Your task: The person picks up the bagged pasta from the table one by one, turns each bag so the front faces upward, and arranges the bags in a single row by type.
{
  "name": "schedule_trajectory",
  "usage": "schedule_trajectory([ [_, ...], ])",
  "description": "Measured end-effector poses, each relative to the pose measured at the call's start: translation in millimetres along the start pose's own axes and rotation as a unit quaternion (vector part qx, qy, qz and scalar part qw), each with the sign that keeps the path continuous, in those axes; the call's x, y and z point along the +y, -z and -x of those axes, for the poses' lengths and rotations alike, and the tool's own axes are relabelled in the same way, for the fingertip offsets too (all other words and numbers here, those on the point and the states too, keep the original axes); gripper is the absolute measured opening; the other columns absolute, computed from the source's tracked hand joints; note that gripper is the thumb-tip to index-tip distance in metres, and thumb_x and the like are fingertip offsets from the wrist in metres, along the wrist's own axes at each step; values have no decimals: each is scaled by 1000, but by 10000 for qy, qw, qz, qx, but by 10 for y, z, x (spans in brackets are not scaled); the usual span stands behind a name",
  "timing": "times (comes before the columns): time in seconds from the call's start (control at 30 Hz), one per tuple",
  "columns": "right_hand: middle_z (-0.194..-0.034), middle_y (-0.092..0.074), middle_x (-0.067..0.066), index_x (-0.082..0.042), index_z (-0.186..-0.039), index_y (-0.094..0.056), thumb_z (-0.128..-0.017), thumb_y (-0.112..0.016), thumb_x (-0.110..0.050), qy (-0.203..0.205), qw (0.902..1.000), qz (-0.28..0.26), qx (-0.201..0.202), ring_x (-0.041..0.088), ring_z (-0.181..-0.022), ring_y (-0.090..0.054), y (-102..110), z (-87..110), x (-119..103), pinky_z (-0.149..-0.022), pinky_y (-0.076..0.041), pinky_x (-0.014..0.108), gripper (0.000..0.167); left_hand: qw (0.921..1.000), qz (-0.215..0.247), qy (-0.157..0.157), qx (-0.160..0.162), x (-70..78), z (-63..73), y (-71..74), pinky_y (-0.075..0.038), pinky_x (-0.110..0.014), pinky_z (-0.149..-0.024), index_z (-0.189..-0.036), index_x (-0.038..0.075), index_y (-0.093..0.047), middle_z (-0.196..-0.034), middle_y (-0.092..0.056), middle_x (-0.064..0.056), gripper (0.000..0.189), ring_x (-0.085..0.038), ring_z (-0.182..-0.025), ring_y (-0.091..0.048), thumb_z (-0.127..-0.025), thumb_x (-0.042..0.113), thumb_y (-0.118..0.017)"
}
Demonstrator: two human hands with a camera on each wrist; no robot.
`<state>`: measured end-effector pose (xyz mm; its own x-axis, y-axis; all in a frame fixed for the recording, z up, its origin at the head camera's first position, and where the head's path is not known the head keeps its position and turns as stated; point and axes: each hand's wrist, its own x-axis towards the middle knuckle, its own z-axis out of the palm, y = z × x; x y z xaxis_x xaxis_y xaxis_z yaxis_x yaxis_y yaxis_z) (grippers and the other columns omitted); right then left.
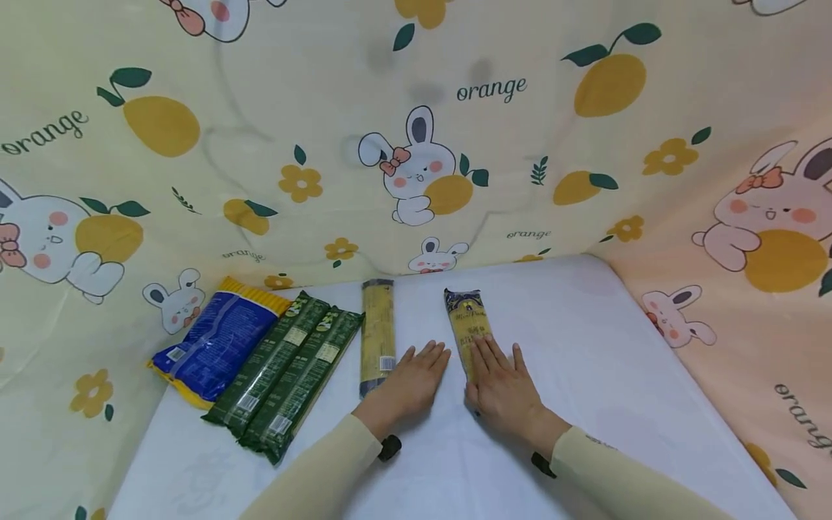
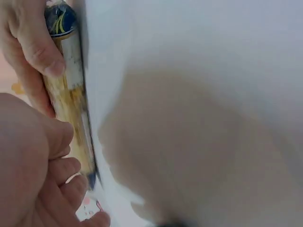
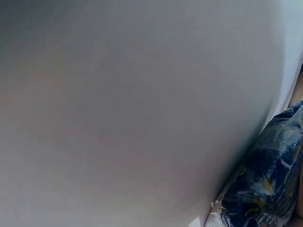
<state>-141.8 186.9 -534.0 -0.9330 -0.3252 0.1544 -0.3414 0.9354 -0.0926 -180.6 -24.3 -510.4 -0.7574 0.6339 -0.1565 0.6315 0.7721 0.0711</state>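
Resting with straight fingers, the right hand (image 1: pixel 510 397) touches a small yellow pack (image 1: pixel 469 321) just right of the frame's middle. The left hand (image 1: pixel 409 386), loose and holding nothing, is near a longer yellow pack (image 1: pixel 378 325) on the white bench (image 1: pixel 572 332).

The right pack (image 1: pixel 464 316) is yellow with gold-marked navy ends, the left pack (image 1: pixel 378 325) yellow with dark ends. 2 long packs (image 1: pixel 302 386) are green with pale labels. The bag (image 1: pixel 217 343) is blue, edged yellow; the table (image 1: pixel 585 361) white; the curtain (image 1: pixel 312 94) cream-to-pink with rabbits and oranges.
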Motion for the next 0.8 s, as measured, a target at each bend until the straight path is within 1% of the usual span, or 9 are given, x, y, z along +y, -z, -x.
schedule_trajectory([
  [0.13, -167, -38, 22, 4, -158, -42, -105, -51, -33, -199, 9998, 39, -69, 40, -157, -34, 16, -31, 164, -121, -22, 73, 66, 9993, 62, 301, 223, -185, 95, 4, -28, -55, -127, -165, 8, -35, -171, -35, -10, 54, -28, -161, -27, -114, 24, -45],
  [0.2, -168, -36, 22, 4, -159, -40, -105, -50, -33, -294, 9994, 68, -145, 40, -157, -32, 27, -42, 248, -122, -21, 73, 66, 9979, 165, 482, 400, -316, 151, 2, -28, -59, -126, -164, 6, -37, -169, -37, -12, 55, -31, -160, -29, -113, 28, -48],
  [0.3, -169, -35, 22, 5, -160, -38, -106, -51, -32, -435, 9987, 117, -251, 42, -158, -31, 63, -55, 360, -122, -19, 74, 67, 9949, 220, 800, 566, -523, 244, 8, -28, -63, -125, -162, 5, -40, -167, -41, -14, 55, -33, -159, -31, -113, 29, -49],
  [0.4, -170, -32, 23, 4, -161, -34, -106, -50, -31, -604, 9974, 151, -362, 42, -159, -28, 96, -53, 482, -123, -15, 74, 68, 9920, 435, 1067, 509, -698, 330, 18, -26, -65, -125, -162, 4, -39, -168, -38, -16, 56, -34, -159, -30, -113, 31, -48],
  [0.47, -170, -32, 23, 5, -162, -33, -106, -50, -31, -690, 9967, 168, -382, 43, -158, -28, 116, -48, 564, -122, -15, 76, 68, 9905, 616, 1150, 426, -784, 370, 13, -24, -64, -126, -163, 4, -36, -171, -33, -15, 59, -34, -161, -26, -114, 34, -46],
  [0.57, -169, -31, 25, 6, -161, -33, -106, -49, -30, -787, 9960, 183, -379, 45, -158, -28, 143, -40, 687, -120, -15, 78, 68, 9889, 840, 1183, 310, -857, 394, -5, -24, -62, -127, -166, 4, -30, -174, -25, -15, 64, -34, -162, -21, -114, 39, -44],
  [0.63, -169, -32, 26, 6, -161, -33, -106, -50, -29, -834, 9956, 170, -381, 46, -157, -28, 165, -36, 756, -119, -16, 79, 68, 9889, 875, 1172, 275, -884, 398, -30, -24, -61, -127, -167, 4, -26, -176, -21, -14, 66, -34, -163, -19, -114, 41, -43],
  [0.8, -167, -32, 29, 7, -161, -32, -105, -49, -28, -963, 9945, 144, -388, 48, -156, -28, 198, -7, 933, -118, -15, 81, 68, 9896, 887, 1118, 195, -920, 400, -76, -23, -58, -128, -167, 4, -23, -176, -17, -15, 67, -33, -163, -17, -115, 41, -41],
])
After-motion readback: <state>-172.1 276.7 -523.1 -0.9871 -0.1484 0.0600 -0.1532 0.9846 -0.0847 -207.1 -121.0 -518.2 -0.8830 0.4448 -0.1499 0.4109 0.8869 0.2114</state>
